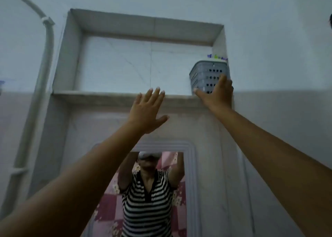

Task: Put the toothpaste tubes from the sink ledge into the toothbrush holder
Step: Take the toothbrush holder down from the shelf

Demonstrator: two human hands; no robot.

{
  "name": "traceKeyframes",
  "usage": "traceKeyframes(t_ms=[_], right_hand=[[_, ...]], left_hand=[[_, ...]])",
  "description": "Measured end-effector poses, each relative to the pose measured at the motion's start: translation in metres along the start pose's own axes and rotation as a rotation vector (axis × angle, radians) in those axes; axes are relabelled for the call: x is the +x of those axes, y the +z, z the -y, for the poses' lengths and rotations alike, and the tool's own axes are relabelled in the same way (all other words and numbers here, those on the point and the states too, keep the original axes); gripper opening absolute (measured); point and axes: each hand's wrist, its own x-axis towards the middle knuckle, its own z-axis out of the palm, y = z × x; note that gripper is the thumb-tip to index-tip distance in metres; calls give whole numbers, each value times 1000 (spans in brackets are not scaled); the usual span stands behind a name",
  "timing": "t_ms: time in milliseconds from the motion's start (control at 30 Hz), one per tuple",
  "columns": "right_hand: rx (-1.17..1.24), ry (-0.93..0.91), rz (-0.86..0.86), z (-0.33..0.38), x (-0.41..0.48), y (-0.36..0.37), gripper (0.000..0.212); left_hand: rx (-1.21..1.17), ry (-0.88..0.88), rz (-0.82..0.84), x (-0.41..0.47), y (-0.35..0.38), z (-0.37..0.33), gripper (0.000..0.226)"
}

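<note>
A grey perforated plastic holder (pixel 206 73) stands at the right end of a high wall niche, with coloured brush tips (pixel 216 56) poking above its rim. My right hand (pixel 217 93) is raised against the holder's front, thumb and fingers spread around its lower part. My left hand (pixel 147 109) is lifted below the niche shelf (pixel 107 94), fingers apart and holding nothing. No toothpaste tube or sink ledge is in view.
The niche's left and middle floor shows only bare marble. Below it hangs a framed mirror (pixel 190 165) reflecting a person in a striped shirt with both arms raised. A white pipe (pixel 47 44) runs down the wall at the left.
</note>
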Motion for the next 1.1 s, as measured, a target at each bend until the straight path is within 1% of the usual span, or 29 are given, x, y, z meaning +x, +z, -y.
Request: traceKeyframes(t_ms=[67, 133, 200, 267, 400, 500, 567, 600, 667, 700, 733, 767, 800, 833, 867, 900, 933, 1000, 1067, 1100], right_hand=[[-19, 123, 48, 5, 17, -1, 117], [3, 232, 105, 10, 35, -3, 124], [4, 276, 111, 14, 44, -1, 127], [25, 265, 98, 16, 47, -3, 125], [134, 212, 110, 15, 41, -22, 108], [207, 133, 115, 17, 26, -52, 111], [284, 88, 125, 17, 12, -70, 117], [330, 77, 132, 17, 2, -79, 121], [399, 61, 185, 17, -21, -97, 128], [434, 63, 223, 16, -35, -103, 131], [465, 62, 264, 12, -52, -105, 135], [513, 42, 334, 3, -77, -108, 139], [561, 30, 366, -5, -105, -109, 140], [616, 29, 409, -14, -125, -107, 137], [675, 132, 568, -26, -177, -94, 130], [706, 207, 653, -35, -232, -90, 123], [713, 156, 589, -44, -251, -92, 120], [746, 239, 674, -60, -312, -84, 127], [737, 202, 625, -75, -327, -84, 128], [711, 206, 615, -83, -334, -82, 127]], left_hand=[[-25, -23, -7, 1, 10, 2, 84], [-59, -28, -28, -1, 20, 4, 84], [-105, -15, -43, 2, 21, 4, 84], [-121, -8, -44, 4, 18, 7, 84], [-162, -14, -31, 3, 14, 6, 95], [-245, -74, -14, 7, -1, 1, 101], [-407, -129, 1, 4, -17, -10, 97], [-553, -161, -4, 2, -24, -15, 90], [-937, -216, 7, -4, -43, -30, 83], [-1130, -215, 26, -11, -52, -40, 83], [-1272, -199, 50, -19, -59, -49, 79], [-1339, -190, 74, -35, -64, -60, 70], [-1395, -170, 121, -59, -67, -74, 60], [-1476, -173, 131, -71, -67, -84, 50], [-1557, -293, 217, -117, -57, -95, 43], [-1596, -398, 276, -167, -44, -103, 40], [-1611, -370, 235, -181, -32, -105, 41], [-1607, -443, 356, -243, -11, -110, 48], [-1620, -375, 347, -258, 5, -117, 60], [-1633, -372, 356, -266, 12, -122, 66]])
